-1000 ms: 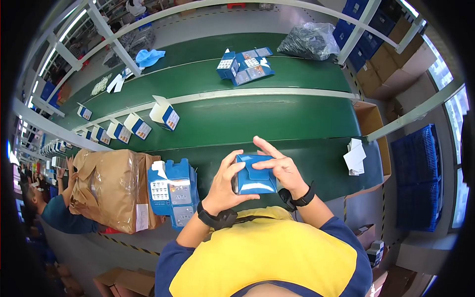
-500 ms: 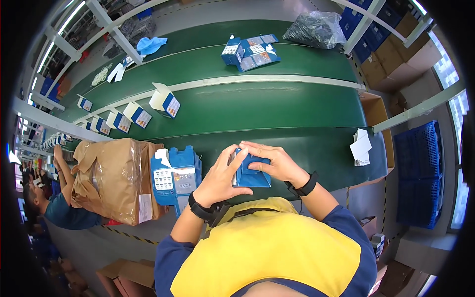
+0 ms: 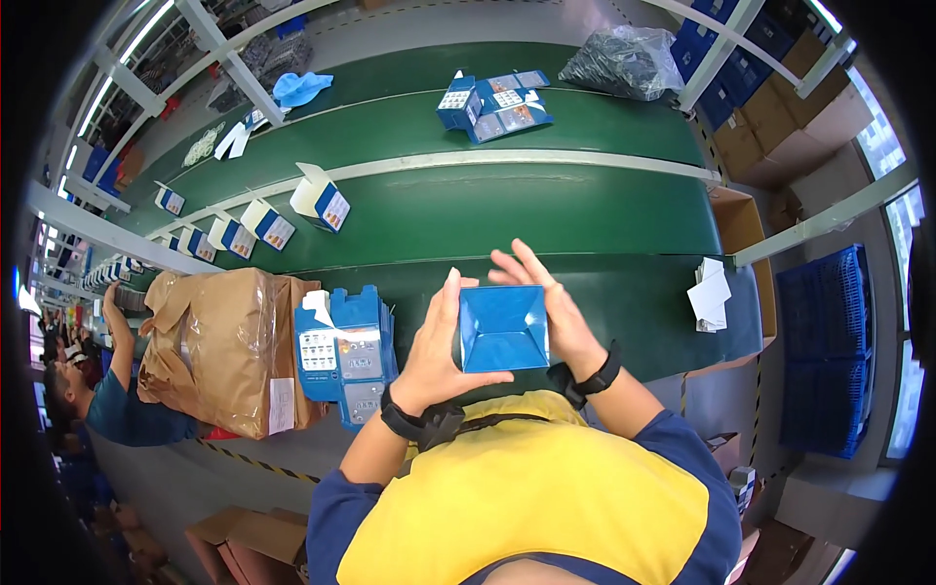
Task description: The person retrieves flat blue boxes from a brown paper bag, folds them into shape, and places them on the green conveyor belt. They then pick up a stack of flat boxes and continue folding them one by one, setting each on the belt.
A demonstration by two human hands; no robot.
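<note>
A small blue carton (image 3: 504,330) is held in front of my chest, over the near edge of the green table. Its bluish face is turned up, with fold lines running to the corners. My left hand (image 3: 436,343) grips it from the left, fingers along that side and thumb across the near edge. Against the right side rests my right hand (image 3: 567,322), its fingers stretched out and apart past the far corner. Left of my hands lies a stack of flat blue cartons (image 3: 348,353), with printed panels and a white flap sticking up.
A large brown paper-wrapped bundle (image 3: 219,353) stands at the left. White-and-blue open cartons (image 3: 320,199) line the green conveyor (image 3: 546,214). Unfolded cartons (image 3: 495,105) and a grey plastic bag (image 3: 624,63) lie beyond; white papers (image 3: 710,294) lie right. A co-worker (image 3: 132,409) is far left.
My right hand has lifted its fingers off the carton's top and shifted to its right side. The carton's upper face now shows flat and whole. My left hand stays on it.
</note>
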